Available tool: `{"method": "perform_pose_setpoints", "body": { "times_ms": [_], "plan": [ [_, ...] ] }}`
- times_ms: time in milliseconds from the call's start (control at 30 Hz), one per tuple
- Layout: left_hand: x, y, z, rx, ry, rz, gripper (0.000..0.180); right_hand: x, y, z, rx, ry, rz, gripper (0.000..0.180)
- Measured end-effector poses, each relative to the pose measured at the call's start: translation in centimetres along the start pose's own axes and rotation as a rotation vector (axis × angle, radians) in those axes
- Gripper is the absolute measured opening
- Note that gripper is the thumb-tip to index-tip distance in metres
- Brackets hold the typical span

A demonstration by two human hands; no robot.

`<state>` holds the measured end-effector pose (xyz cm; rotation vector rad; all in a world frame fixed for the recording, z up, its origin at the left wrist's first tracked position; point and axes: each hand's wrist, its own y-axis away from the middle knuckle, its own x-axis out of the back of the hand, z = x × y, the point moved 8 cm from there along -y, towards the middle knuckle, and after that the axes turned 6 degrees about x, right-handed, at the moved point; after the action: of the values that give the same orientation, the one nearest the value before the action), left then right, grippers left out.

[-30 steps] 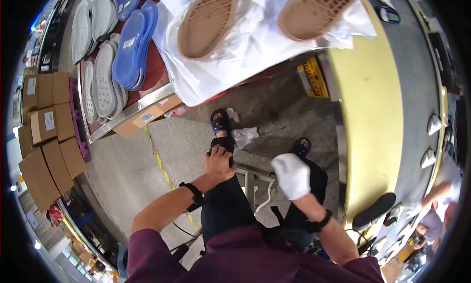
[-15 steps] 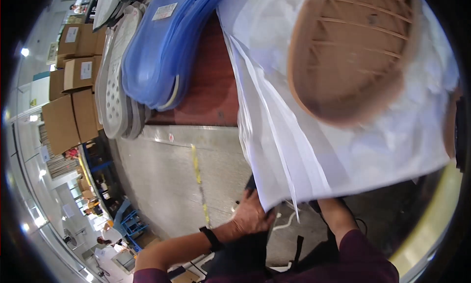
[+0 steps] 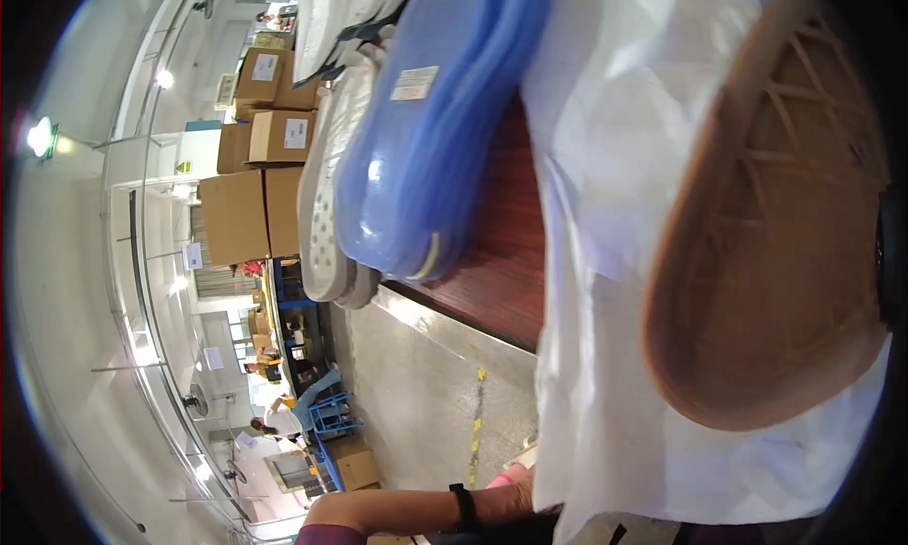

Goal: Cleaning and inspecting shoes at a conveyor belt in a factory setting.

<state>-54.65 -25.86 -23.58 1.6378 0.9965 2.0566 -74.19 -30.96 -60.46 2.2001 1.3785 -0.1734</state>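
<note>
A tan rubber shoe sole (image 3: 766, 252) lies face up on a white sheet of paper (image 3: 615, 167) that hangs over the table edge and fills the right side of the view. My left forearm, with a black wristband (image 3: 461, 507), comes in along the bottom edge. My left hand (image 3: 501, 500) reaches under the hanging sheet, which hides its fingers. My right hand is out of sight.
Blue soles (image 3: 435, 138) and white soles (image 3: 326, 214) are stacked on the red-brown table (image 3: 501, 271). Below is grey concrete floor with a yellow line (image 3: 478, 422). Cardboard boxes (image 3: 251, 214) are piled at the left, with people and blue carts far off.
The view has dropped close to the table edge, so the sole and the sheet now loom large. My gloved right hand has left the picture, and my left hand has gone behind the sheet.
</note>
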Motion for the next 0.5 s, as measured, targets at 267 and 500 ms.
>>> {"method": "perform_pose_setpoints", "body": {
  "times_ms": [267,500],
  "plan": [
    [-4.6,-2.3,6.5,-0.399,0.115,0.175,0.029,12.6,21.2,0.5,-0.258,-0.142,0.499,0.028],
    [-3.5,-4.1,10.4,-0.534,-0.166,0.241,0.028,19.3,44.3,-13.5,-0.078,0.363,1.391,0.025]
  ]
}}
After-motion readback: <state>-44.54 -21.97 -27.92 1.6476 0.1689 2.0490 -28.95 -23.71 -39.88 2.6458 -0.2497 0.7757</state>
